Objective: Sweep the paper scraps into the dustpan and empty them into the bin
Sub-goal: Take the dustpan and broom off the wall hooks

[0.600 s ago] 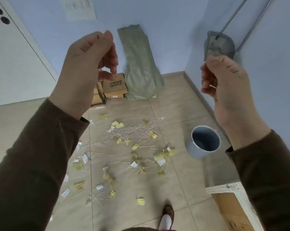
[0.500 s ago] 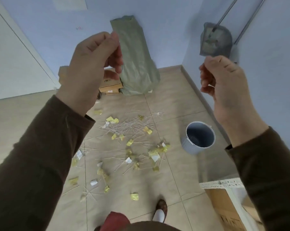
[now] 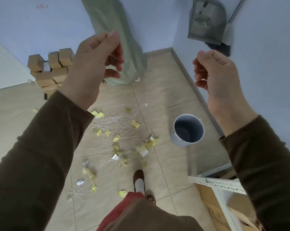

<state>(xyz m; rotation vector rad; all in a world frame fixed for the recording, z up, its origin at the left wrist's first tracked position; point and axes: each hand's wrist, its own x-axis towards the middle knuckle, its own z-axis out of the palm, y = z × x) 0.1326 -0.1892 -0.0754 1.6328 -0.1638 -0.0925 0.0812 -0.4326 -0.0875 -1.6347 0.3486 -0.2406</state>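
Note:
Yellow and white paper scraps (image 3: 117, 139) and thin white strips lie scattered over the tiled floor in front of my foot. A grey dustpan (image 3: 206, 25) and a broom (image 3: 227, 35) lean against the right wall at the far corner. The grey round bin (image 3: 189, 129) stands upright and looks empty, right of the scraps. My left hand (image 3: 94, 64) and my right hand (image 3: 219, 75) are raised high above the floor, fingers loosely curled, thumbs apart. A thin white sliver or two clings at the fingers of each hand. Neither hand touches the broom or dustpan.
A green sack (image 3: 121, 30) leans on the back wall. Stacked small cardboard boxes (image 3: 52, 69) sit at the left by a door. A white perforated metal frame (image 3: 216, 182) over a cardboard box stands at the near right. My shoe (image 3: 139, 179) is among the scraps.
The view has moved forward and tilted down, so the dustpan, broom and bin appear closer. Both hands stay raised and have spread slightly apart.

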